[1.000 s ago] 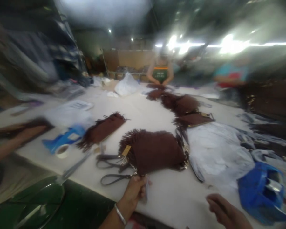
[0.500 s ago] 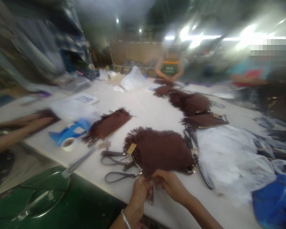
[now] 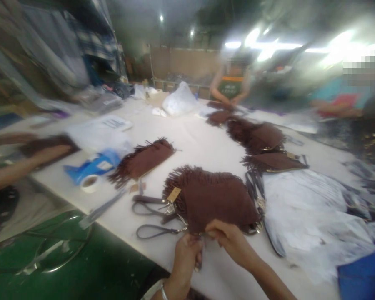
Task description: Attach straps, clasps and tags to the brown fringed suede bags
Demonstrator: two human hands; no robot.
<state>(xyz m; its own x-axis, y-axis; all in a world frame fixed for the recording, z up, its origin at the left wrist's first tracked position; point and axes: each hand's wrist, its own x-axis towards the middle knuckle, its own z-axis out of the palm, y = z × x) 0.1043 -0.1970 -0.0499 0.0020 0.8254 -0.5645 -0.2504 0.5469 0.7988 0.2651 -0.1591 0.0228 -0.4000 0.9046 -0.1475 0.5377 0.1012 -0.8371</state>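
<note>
A brown fringed pouch [image 3: 220, 200] lies in front of me, its fringe pointing away and to the left. At its near edge, my left hand [image 3: 186, 254] is closed, fingers pressed together. A narrow dark piece with a shiny end [image 3: 199, 261] sticks out below those fingers; its kind is unclear. Just to the right, my right hand [image 3: 226, 237] pinches close to the same edge, and what lies between its fingertips is hidden. Left of the pouch are dark wrist straps [image 3: 154, 231] with metal clasps and a tan tag [image 3: 174, 194].
Another fringed pouch [image 3: 148, 158] lies left, near a tape roll [image 3: 90, 183] and blue packaging [image 3: 95, 166]. More brown pouches [image 3: 265, 137] form a row at right, beside white plastic bags [image 3: 306, 208]. A co-worker's arm [image 3: 28, 166] reaches in at left; other people stand behind the table.
My right hand has shifted slightly right, widening the gap to my left hand. The whole view has swung a little. The pouch stays in place on the table.
</note>
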